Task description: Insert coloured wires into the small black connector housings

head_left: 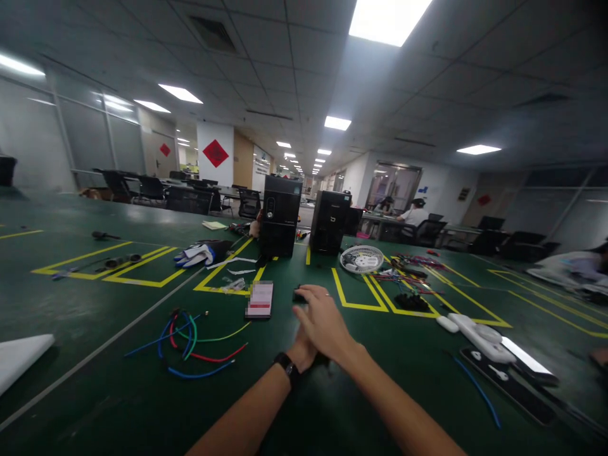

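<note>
My right hand [327, 323] lies across my left, its fingers stretched out together and the thumb apart from them. A ring shows on one finger. A small dark object [298, 291] is at the right fingertips; its kind is too small to make out. Beneath the right hand is my left hand [304, 350], with a black wristband on its wrist and its fingers hidden. Left of the hands, a phone [261, 301] with a lit, partly blurred screen lies on the green table [228, 411]. Blue, red and green wires [190, 342] lie loosely coiled nearer to me.
Two black computer towers [280, 215] stand at the back. A round white basket [361, 259], tangled wires [408, 272] and a white device [482, 335] are on the right. Work gloves [202, 253] lie left, among yellow tape outlines. People sit at far desks.
</note>
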The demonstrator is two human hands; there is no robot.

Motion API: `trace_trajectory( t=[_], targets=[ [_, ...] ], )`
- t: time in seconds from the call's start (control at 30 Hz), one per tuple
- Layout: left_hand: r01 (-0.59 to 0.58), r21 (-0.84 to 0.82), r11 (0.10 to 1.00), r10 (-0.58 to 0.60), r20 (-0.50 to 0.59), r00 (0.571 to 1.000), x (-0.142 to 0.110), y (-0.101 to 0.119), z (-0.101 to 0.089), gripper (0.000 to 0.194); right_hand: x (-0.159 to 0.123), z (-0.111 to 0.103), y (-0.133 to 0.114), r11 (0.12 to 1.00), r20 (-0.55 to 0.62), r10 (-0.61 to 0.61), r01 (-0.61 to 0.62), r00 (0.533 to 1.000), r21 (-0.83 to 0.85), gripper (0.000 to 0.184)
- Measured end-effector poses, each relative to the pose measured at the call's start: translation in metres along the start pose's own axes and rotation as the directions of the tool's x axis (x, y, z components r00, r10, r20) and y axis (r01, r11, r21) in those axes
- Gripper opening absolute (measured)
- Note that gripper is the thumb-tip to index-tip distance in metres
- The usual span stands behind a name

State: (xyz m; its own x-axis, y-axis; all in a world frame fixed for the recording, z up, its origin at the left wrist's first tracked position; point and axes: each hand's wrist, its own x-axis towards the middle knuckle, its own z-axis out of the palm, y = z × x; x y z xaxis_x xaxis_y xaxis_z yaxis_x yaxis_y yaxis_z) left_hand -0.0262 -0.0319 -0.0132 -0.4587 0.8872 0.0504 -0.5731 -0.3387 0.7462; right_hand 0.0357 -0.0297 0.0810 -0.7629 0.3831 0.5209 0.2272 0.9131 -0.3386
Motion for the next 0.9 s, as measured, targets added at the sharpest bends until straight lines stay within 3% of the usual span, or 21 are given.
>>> trace_trajectory(
  t=[0.13,0.23,0.4,0.5,0.63,0.9],
  targets=[
    [0.136,0.075,0.988,-0.135,-0.017,0.991,0.001,0.000,0.007,0.053,-0.050,-0.028,0.059,0.991,0.125,0.034,-0.050,0.992,0.127,0.062],
    [0.202,0.152,0.968,-0.202,-0.012,0.979,-0.002,0.003,0.011,0.059,-0.064,-0.027,0.088,0.983,0.157,0.024,-0.052,0.987,0.178,0.057],
    [0.152,0.381,0.912,-0.192,0.069,0.979,-0.008,0.001,0.015,0.057,-0.043,-0.014,0.142,0.983,0.019,0.180,-0.181,0.983,0.020,0.048],
    [-0.006,0.595,0.803,-0.113,0.162,0.980,-0.010,-0.005,0.017,0.043,-0.021,-0.004,0.172,0.952,0.071,0.292,-0.283,0.954,-0.118,0.048],
    [-0.177,0.701,0.691,-0.110,0.344,0.933,-0.014,-0.005,0.016,0.032,0.000,0.015,0.190,0.924,0.121,0.366,-0.344,0.923,-0.170,0.057],
    [-0.145,0.716,0.683,-0.148,0.330,0.932,-0.016,0.002,0.019,0.032,0.006,0.033,0.196,0.951,0.124,0.304,-0.294,0.944,-0.095,0.066]
  ],
)
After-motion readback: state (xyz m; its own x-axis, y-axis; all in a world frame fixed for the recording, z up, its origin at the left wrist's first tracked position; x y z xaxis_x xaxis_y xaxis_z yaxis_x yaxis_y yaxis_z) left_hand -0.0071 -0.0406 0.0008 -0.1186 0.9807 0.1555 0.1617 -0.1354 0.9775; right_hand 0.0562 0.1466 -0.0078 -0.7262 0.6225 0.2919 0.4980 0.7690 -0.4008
